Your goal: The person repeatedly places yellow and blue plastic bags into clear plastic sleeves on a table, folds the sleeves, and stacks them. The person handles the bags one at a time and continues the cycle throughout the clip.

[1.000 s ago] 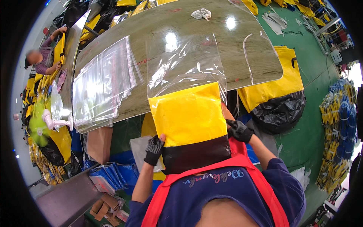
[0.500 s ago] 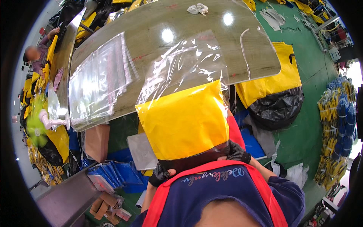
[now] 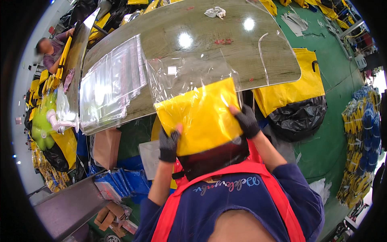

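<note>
A folded yellow-and-black waterproof sheet bag (image 3: pixel 199 115) lies inside a clear plastic bag (image 3: pixel 177 78), held against my front at the table's near edge. Its black part faces me, and the loose end of the plastic spreads over the tabletop. My left hand (image 3: pixel 169 145), in a dark fingerless glove, grips the left side with the thumb on top. On the right side, my right hand (image 3: pixel 246 120), gloved alike, is closed round the edge, thumb on the yellow face. The fingers under the package are hidden. Left of it, a stack of flat clear plastic bags (image 3: pixel 113 82) rests on the table.
The wood-look table (image 3: pixel 161 44) has a white cloth (image 3: pixel 215 12) at its far side. A yellow-and-black bag (image 3: pixel 292 90) sits on the green floor to the right. A green fan (image 3: pixel 42 123) and a co-worker (image 3: pixel 52 50) are at left. Blue packets (image 3: pixel 121 183) lie below.
Both hands have moved from the package's near black edge up along its sides, thumbs now on the yellow part. The package has shifted slightly, and its loose plastic end lies flatter.
</note>
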`<state>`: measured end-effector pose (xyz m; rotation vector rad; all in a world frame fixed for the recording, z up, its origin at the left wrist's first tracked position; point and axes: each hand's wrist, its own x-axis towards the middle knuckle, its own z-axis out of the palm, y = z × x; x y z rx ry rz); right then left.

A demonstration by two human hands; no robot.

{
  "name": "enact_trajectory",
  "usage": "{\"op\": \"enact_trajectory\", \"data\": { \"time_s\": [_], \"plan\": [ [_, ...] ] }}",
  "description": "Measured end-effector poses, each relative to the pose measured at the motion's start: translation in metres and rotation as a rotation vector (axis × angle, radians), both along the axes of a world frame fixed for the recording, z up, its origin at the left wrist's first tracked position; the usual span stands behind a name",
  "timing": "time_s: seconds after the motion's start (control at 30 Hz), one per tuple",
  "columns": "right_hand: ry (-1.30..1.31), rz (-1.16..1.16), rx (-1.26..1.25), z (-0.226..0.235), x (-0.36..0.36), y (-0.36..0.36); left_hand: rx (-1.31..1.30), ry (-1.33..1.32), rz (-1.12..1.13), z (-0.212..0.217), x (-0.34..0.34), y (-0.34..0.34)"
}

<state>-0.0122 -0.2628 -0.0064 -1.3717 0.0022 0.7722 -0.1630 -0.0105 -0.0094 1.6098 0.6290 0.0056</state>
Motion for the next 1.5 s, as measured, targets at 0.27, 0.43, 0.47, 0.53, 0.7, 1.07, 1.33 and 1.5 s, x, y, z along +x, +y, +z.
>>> {"op": "enact_trajectory", "data": {
  "time_s": [0.27,0.43,0.47,0.53,0.7,1.07,1.33,1.5],
  "plan": [
    [0.021,0.653,-0.110,0.003,-0.049,-0.080,-0.331,0.135,-0.378,-0.014,-0.094,-0.023],
    [0.214,0.007,0.425,-0.026,0.023,-0.019,-0.321,0.082,-0.575,-0.027,-0.061,0.044],
    [0.123,0.111,0.244,-0.021,0.019,-0.013,-0.559,0.056,-0.358,-0.022,-0.042,0.044],
    [0.074,0.262,0.062,-0.019,-0.008,-0.011,-0.519,-0.030,-0.101,-0.008,-0.020,0.041],
    [0.091,0.161,0.260,-0.014,-0.112,-0.057,-0.331,0.019,-0.137,-0.031,-0.086,-0.003],
    [-0.609,-0.112,0.304,0.102,0.015,0.026,-0.649,-0.476,0.197,0.018,0.047,-0.075],
    [-1.193,0.351,0.305,0.184,0.076,0.001,0.937,-0.592,-0.324,0.194,0.075,-0.025],
    [-1.601,-0.173,0.027,0.214,0.054,0.014,1.212,-0.702,-0.236,0.216,0.098,0.010]
  ]
}}
